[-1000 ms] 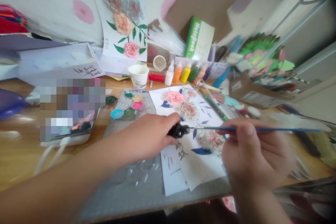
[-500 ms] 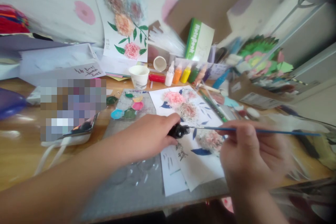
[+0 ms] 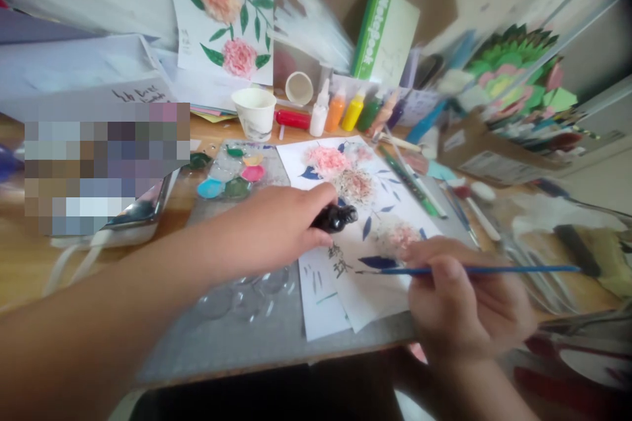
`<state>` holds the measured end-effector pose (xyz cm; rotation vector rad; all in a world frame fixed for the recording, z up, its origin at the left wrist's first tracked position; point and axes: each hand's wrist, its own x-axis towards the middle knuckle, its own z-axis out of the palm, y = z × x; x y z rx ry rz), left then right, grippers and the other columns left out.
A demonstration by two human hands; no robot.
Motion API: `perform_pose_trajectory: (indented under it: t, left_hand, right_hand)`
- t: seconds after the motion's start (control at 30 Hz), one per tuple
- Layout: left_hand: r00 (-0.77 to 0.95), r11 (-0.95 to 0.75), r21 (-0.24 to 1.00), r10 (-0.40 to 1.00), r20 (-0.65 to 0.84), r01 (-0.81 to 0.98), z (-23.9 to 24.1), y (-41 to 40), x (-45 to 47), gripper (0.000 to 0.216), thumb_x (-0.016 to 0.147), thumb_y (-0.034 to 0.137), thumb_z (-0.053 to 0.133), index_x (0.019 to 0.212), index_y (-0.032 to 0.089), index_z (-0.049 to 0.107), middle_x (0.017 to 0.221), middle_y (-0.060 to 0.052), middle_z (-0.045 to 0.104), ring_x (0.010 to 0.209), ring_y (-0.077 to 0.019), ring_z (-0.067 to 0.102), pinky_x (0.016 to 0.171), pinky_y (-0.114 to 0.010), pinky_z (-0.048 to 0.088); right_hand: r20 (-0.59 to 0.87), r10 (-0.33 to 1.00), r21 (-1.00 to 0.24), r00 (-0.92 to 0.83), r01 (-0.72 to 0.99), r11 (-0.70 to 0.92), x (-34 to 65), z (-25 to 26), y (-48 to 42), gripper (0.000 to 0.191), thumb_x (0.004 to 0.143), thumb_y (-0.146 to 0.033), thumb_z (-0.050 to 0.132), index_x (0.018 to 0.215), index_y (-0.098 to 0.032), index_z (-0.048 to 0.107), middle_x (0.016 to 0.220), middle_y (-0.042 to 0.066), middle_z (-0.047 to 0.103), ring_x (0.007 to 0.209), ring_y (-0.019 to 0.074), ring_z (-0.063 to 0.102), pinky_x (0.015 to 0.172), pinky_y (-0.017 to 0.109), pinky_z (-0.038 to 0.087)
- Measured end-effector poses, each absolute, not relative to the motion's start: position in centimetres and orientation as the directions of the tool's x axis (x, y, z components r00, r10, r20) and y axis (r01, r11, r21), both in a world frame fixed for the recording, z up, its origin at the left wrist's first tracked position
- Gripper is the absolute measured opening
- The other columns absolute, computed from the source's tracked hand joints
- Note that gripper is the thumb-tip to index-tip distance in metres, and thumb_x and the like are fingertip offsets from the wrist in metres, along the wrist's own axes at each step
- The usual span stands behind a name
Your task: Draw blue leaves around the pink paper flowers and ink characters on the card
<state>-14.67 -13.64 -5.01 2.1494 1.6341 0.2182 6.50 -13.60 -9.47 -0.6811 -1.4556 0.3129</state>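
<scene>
My left hand is closed around a small black bottle, tilted on its side with its neck toward the right, above the painted paper. Between the thumb and fingers of my right hand lies a thin blue paintbrush, roughly level, its dark tip pointing left. The tip is over the lower part of the flower painting, apart from the bottle; whether it touches the paper I cannot tell. Pink and brownish blossoms, dark blue leaves and black handwritten characters show on the sheet.
A paint palette with coloured wells lies left of the painting. Behind stand a paper cup and several paint bottles. A phone-like device is at left, partly blurred out. Brushes and a cardboard box are at right.
The brush tip has left the bottle's mouth and moved down over the painting with my right hand. My left hand still holds the bottle. The view has tilted lower.
</scene>
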Motion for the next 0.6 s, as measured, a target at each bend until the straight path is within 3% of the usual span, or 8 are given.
perform_pose_trajectory:
  t: [0.2,0.37,0.6]
  left_hand:
    - [0.286,-0.223,0.405,0.953,-0.101,0.887,-5.1,-13.7,-14.5,0.024,0.083,0.044,0.053,0.103,0.032,0.046,0.08,0.002,0.061,0.072,-0.0219,0.057,0.058,-0.028,0.037]
    - [0.297,-0.232,0.405,0.949,-0.103,0.884,-5.1,-13.8,-14.6,0.023,0.083,0.044,0.053,0.101,0.032,0.045,0.077,0.003,0.06,0.069,-0.021,0.056,0.056,-0.027,0.036]
    - [0.29,-0.232,0.379,0.951,-0.105,0.896,-4.8,-13.7,-14.4,0.024,0.083,0.045,0.053,0.101,0.031,0.047,0.078,0.002,0.06,0.07,-0.0213,0.056,0.056,-0.027,0.033]
  right_hand:
    - [0.777,0.622,-0.579,-0.102,0.273,0.768,7.0,-9.4,-14.5,0.011,0.083,-0.012,0.056,0.081,-0.019,0.064,0.062,0.0,0.061,0.064,0.0185,0.063,0.056,0.034,0.05]
    - [0.749,0.615,-0.573,-0.246,0.226,0.788,7.5,-9.3,-14.4,0.016,0.079,-0.007,0.059,0.086,-0.02,0.063,0.066,0.0,0.063,0.061,0.018,0.062,0.058,0.036,0.051]
    - [0.767,0.575,-0.532,-0.285,0.22,0.818,7.7,-9.2,-14.3,0.023,0.075,0.001,0.06,0.09,-0.016,0.065,0.068,0.002,0.063,0.065,0.0183,0.062,0.064,0.037,0.05]
